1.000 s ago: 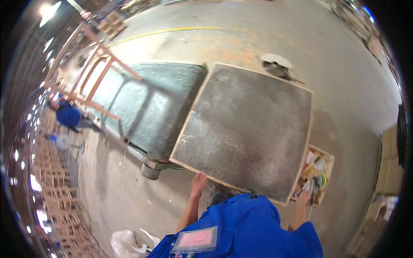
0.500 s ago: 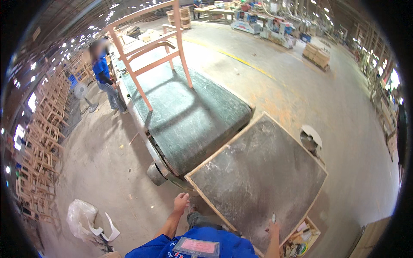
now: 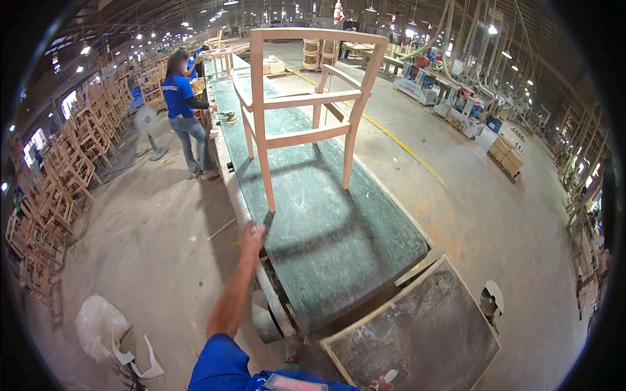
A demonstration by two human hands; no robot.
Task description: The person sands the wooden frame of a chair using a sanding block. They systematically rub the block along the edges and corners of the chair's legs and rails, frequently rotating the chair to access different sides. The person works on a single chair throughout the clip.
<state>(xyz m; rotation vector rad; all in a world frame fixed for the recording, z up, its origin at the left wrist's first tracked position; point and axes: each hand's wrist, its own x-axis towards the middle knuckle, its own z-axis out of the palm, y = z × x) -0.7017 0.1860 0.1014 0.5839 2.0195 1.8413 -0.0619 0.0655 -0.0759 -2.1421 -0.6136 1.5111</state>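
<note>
A bare wooden chair frame (image 3: 308, 101) stands upright on a green conveyor belt (image 3: 313, 228). My left arm is stretched forward over the belt's left edge. My left hand (image 3: 250, 242) is beside the foot of the chair's near left leg, with its fingers curled; what they hold, if anything, is too small to make out. At the lower edge, my right hand (image 3: 381, 385) is partly cut off, closed around a small tool with a pale flat blade (image 3: 391, 376). It is over the dark-topped table (image 3: 417, 332) at the belt's near end.
A person in a blue shirt (image 3: 177, 94) works at the belt's left side with a sander (image 3: 229, 118). A floor fan (image 3: 146, 122) and stacked chair frames (image 3: 78, 176) are on the left. White plastic bags (image 3: 101, 326) lie lower left. Machines (image 3: 417, 83) stand far right.
The view has tipped up and shifted. My left hand has reached forward from near my body to the chair leg. My right hand still holds the tool over the table, lower in view.
</note>
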